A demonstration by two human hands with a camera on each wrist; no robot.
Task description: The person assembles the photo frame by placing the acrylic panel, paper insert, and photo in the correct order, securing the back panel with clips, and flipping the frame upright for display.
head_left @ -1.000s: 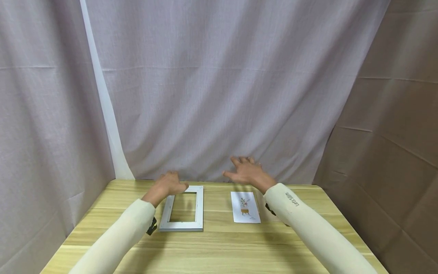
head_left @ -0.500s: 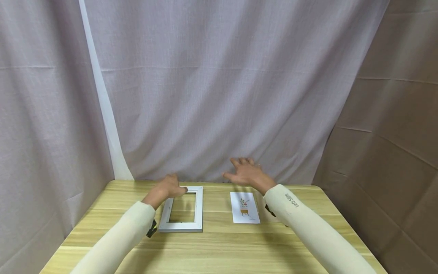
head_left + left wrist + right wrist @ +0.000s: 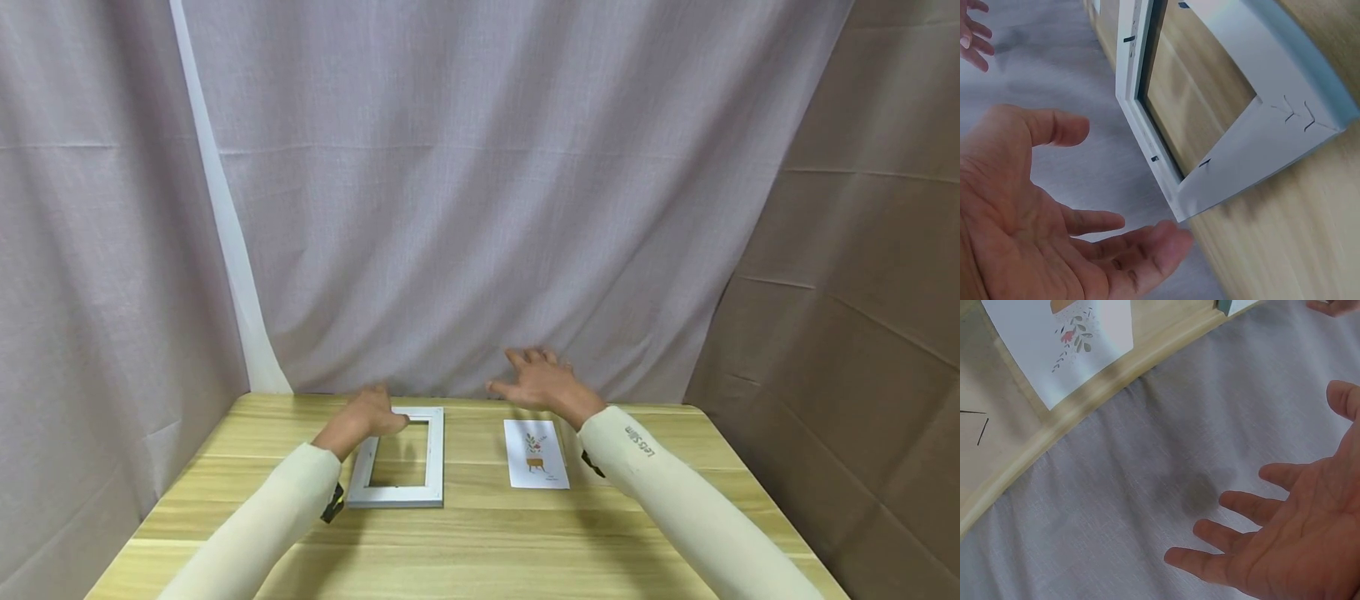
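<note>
We see the left hand point(image 3: 371, 414) hovering over the far corner of the white frame point(image 3: 397, 457) lying flat on the desk point(image 3: 480, 533), its grip loose and empty. Beside it lies the plant card point(image 3: 536, 453); the right hand point(image 3: 542, 381) hovers above, fingers spread, holding nothing.

I am looking into a makeshift recording booth rather than a lived-in room. Pale grey curtains point(image 3: 450, 208) hang behind and to the left of a small wooden desk point(image 3: 480, 533), and brown cardboard panels point(image 3: 862, 292) close off the right side.
</note>
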